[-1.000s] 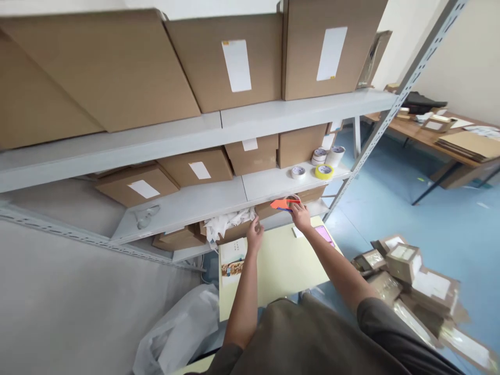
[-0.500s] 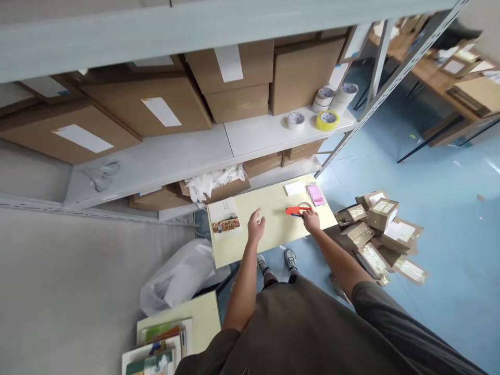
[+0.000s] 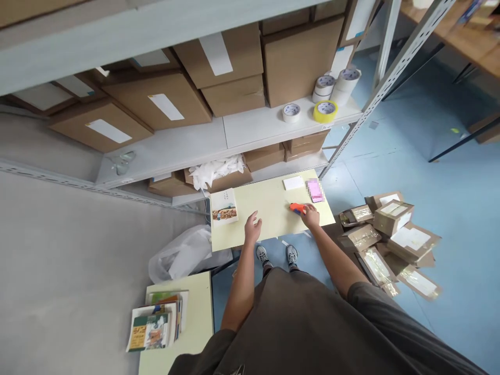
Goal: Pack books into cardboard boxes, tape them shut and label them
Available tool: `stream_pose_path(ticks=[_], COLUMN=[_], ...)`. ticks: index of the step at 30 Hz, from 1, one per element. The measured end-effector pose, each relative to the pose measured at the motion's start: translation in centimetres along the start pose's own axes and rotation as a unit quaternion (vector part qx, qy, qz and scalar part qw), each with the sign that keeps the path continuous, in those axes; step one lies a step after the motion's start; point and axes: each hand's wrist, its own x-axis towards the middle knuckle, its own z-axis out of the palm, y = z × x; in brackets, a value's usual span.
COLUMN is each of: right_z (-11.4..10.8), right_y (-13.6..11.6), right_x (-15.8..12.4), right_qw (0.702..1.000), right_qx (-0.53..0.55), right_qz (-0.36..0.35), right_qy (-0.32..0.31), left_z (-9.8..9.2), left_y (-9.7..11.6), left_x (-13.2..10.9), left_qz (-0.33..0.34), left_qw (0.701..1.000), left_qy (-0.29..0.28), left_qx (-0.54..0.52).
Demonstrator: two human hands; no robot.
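My right hand (image 3: 311, 216) is closed around a small orange and blue hand tool (image 3: 297, 208) above the right part of a pale yellow table (image 3: 269, 200). The tool's orange end points left; its exact kind is too small to make out. My left hand (image 3: 253, 228) hovers over the table's front half with fingers apart and nothing in them. To its left lies a book with a picture cover (image 3: 224, 206). A white card or pad (image 3: 293, 183) and a pink item, blurred out, (image 3: 314, 190) lie beyond my right hand.
Shelves behind the table hold cardboard boxes (image 3: 234, 99) and tape rolls, one yellow (image 3: 325, 111). Small cartons (image 3: 394, 214) are heaped on the floor at right. A plastic bag (image 3: 179, 255) and a second table with stacked books (image 3: 156, 330) are at left.
The view has shifted slightly. The tool in my right hand has turned, and its parts that looked spread now appear as one compact shape. My left hand stays open.
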Motion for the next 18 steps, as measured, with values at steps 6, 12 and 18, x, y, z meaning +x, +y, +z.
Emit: stream_pose_path(ticks=[6, 12, 18], right_z=[0.2, 5.0, 11.4], right_y=[-4.5, -13.0, -23.5], right_x=[-0.8, -2.5, -7.3], right_qw=[0.991, 0.960, 0.894], right_qx=[0.099, 0.143, 0.129], right_qz=[-0.093, -0.222, -0.375], right_qy=[0.015, -0.096, -0.207], left_z=[-3.5, -9.7, -17.2], left_y=[-0.4, -4.2, -11.4], left_x=[-1.5, -7.4, -15.8], left_qz=[-0.011, -0.057, -0.123], left_qw=[0.996, 0.974, 0.923], left_qy=[0.091, 0.212, 0.360], left_qx=[-0.021, -0.055, -0.063])
